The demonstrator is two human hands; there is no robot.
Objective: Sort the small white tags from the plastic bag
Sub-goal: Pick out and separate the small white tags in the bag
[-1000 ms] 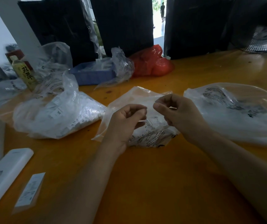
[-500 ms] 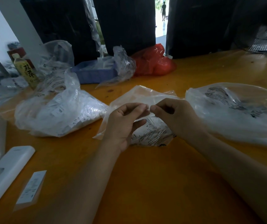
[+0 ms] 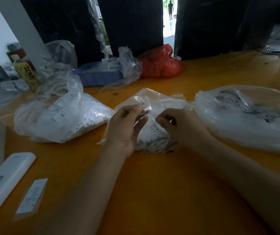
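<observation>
A small clear plastic bag (image 3: 159,106) with printed text lies in the middle of the orange table (image 3: 152,192). My left hand (image 3: 125,129) pinches the bag's upper film edge between thumb and forefinger. My right hand (image 3: 183,126) pinches a small white tag (image 3: 154,127) at the bag's opening; a letter S shows on the tag. A bigger clear bag (image 3: 59,119) full of small white tags lies to the left of my hands.
Another large clear bag (image 3: 247,116) lies at the right. A white flat device (image 3: 2,182) and a packaged label (image 3: 32,197) lie at the front left. Behind stand a blue tray (image 3: 98,75), a red bag (image 3: 161,65) and a bottle (image 3: 27,73).
Both hands have dropped lower onto the small bag. My left hand has lifted the bag's film edge, and my right hand now pinches a tag at the opening.
</observation>
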